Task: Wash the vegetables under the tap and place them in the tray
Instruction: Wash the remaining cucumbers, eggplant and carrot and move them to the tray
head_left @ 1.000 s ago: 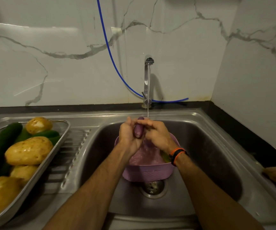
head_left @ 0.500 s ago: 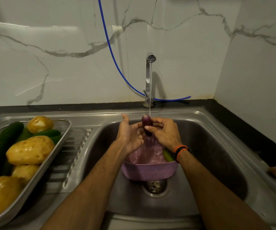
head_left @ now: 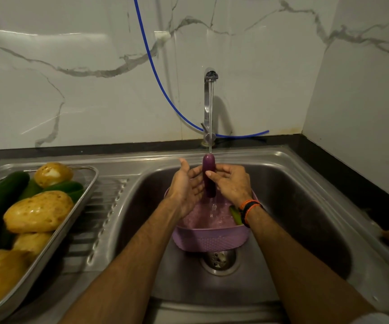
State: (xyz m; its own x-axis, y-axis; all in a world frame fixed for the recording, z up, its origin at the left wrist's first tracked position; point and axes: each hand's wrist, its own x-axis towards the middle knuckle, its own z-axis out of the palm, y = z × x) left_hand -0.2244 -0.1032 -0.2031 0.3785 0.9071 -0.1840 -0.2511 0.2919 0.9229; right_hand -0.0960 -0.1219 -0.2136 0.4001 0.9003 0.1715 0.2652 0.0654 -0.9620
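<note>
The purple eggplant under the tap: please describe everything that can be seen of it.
The eggplant is small, slender and dark purple, with smooth, glossy wet skin. It stands nearly upright, its rounded end on top, directly in the thin water stream from the tap. The right hand pinches its middle with fingertips; the left hand lies open against its other side. It hangs above the purple basket in the sink, not touching it. No stem is visible.

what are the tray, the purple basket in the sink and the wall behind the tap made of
Tray: looks like stainless steel, shiny with bright reflections and a rolled rim.
Basket: probably plastic, matte lilac with a moulded perforated wall.
Wall: seems to be polished marble or marble-look tile, glossy white with grey veins; the pictures leave open which.
</note>
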